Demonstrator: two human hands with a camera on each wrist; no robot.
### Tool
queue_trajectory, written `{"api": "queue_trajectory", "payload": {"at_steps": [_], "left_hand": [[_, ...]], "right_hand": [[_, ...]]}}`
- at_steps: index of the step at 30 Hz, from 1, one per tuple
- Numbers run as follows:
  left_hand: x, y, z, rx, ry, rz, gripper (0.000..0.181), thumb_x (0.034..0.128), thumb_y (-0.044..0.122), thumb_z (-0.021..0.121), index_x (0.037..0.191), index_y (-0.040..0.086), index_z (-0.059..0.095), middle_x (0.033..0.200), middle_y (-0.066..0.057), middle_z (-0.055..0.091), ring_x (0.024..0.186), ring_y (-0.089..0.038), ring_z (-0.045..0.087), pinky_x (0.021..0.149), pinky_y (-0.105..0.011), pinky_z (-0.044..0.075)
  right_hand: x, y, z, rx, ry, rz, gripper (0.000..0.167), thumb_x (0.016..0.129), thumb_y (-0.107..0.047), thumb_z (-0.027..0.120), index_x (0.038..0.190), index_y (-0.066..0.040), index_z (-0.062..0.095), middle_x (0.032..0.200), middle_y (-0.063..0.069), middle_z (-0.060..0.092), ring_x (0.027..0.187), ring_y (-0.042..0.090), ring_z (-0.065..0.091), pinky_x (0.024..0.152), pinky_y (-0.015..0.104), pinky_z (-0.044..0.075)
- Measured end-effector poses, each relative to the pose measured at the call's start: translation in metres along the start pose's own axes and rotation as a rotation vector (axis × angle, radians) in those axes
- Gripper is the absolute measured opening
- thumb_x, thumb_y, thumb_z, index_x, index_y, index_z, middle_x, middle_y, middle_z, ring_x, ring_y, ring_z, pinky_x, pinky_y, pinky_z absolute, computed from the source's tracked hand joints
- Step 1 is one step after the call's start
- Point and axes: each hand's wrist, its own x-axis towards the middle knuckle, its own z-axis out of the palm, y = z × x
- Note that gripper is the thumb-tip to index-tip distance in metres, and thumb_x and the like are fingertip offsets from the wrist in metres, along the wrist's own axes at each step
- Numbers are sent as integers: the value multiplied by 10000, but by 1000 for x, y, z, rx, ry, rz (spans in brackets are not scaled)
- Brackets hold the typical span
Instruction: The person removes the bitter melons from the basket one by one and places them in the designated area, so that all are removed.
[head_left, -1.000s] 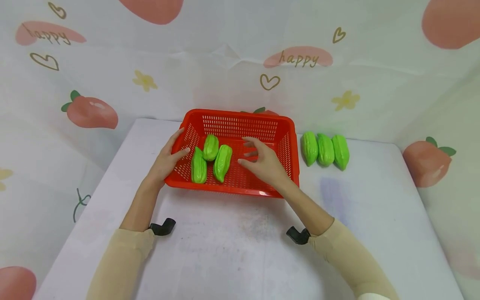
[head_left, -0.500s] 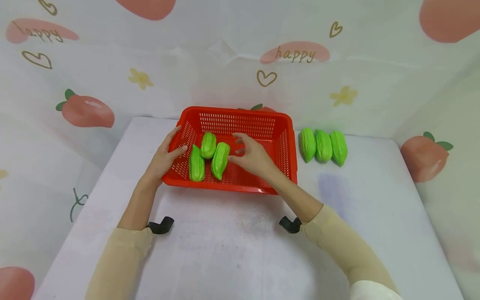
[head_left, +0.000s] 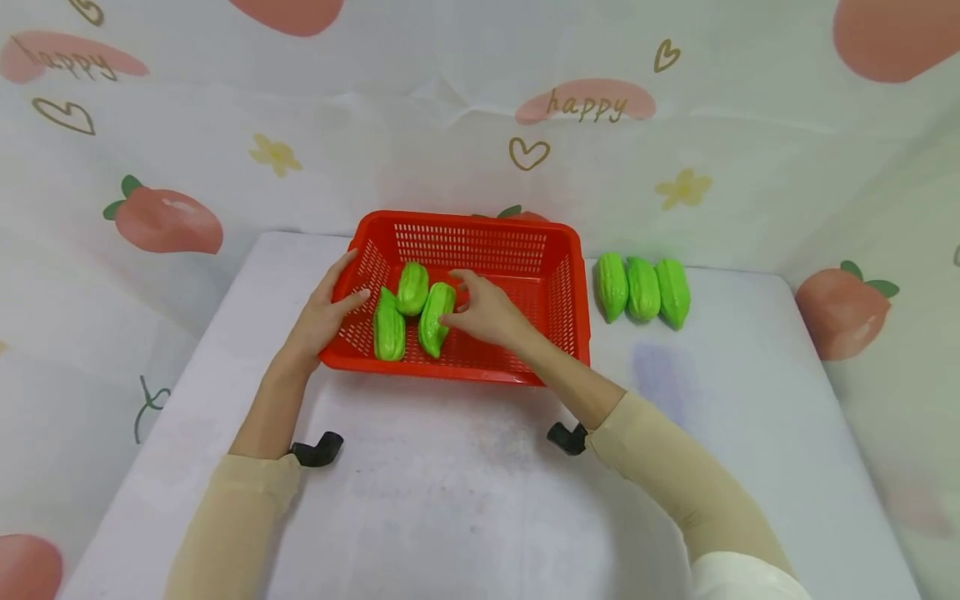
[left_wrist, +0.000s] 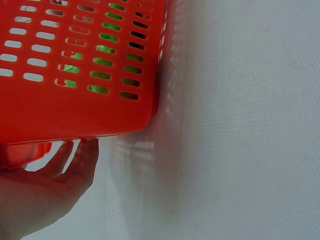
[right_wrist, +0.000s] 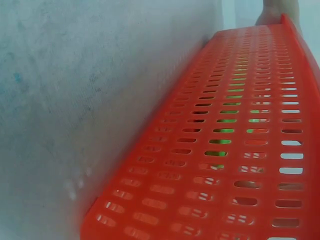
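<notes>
A red slotted plastic basket (head_left: 480,375) stands on the table with three bright green ribbed gourds inside, resembling bitter melons, grouped at its left. My left hand (head_left: 318,321) holds the basket's left end, thumb over the rim and fingers along the outside; its fingers show at the rim in the left wrist view. My right hand (head_left: 487,310) reaches into the basket with fingers bent and parted. Its thumb overlaps the edge of the right-hand gourd (head_left: 435,321); whether it touches cannot be told. The other two are the left gourd (head_left: 389,329) and the back gourd (head_left: 412,289).
Right of the basket, three more green gourds (head_left: 643,289) lie side by side at the back of the white table (head_left: 450,483). A printed cloth (head_left: 420,108) rises behind the table and along both sides.
My right hand has moved left across the basket to the right-hand gourd. My left hand stays at the basket's left end. The whole head view has shifted slightly.
</notes>
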Motion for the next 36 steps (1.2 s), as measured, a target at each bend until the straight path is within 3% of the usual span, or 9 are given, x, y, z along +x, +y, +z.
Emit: {"api": "queue_trajectory", "payload": {"at_steps": [5, 12, 21, 30, 36], "left_hand": [[1, -2, -1, 16, 1, 11, 666, 1015, 335, 531, 1570, 442, 179, 1581, -85, 268, 1317, -322, 400, 968, -414, 498], [0, -2, -3, 18, 2, 12, 667, 1018, 323, 528, 1570, 445, 175, 1588, -76, 257, 1312, -317, 399, 950, -390, 503], [1, -2, -2, 24, 2, -4, 676, 1019, 311, 517, 1575, 440, 154, 1577, -87, 275, 1311, -339, 406, 927, -408, 523], [3, -2, -2, 16, -5, -4, 674, 1022, 299, 514, 1578, 430, 155, 1583, -90, 267, 1309, -333, 405, 925, -390, 523], [2, -1, -2, -9, -15, -15, 687, 1025, 259, 505, 1593, 378, 139, 1591, -120, 242, 1328, -359, 375, 1003, -487, 468]], "right_hand": [[6, -3, 3, -42, -57, 21, 778, 870, -298, 770, 1522, -152, 372, 1358, 82, 575, 1147, 241, 567, 980, 413, 477], [14, -7, 11, -48, -102, 48, 767, 870, -312, 761, 1522, -156, 389, 1388, 76, 560, 1233, 232, 516, 1064, 441, 411], [18, -6, 14, -76, -129, 58, 770, 876, -332, 748, 1535, -179, 380, 1450, 67, 511, 1281, 233, 479, 1085, 458, 383], [25, 1, 17, -32, -129, 67, 802, 864, -372, 760, 1542, -204, 368, 1454, 50, 500, 1276, 225, 472, 1078, 449, 385], [28, 1, 21, -16, -140, 59, 839, 856, -385, 770, 1552, -208, 337, 1440, 58, 495, 1234, 229, 475, 1046, 449, 414]]}}
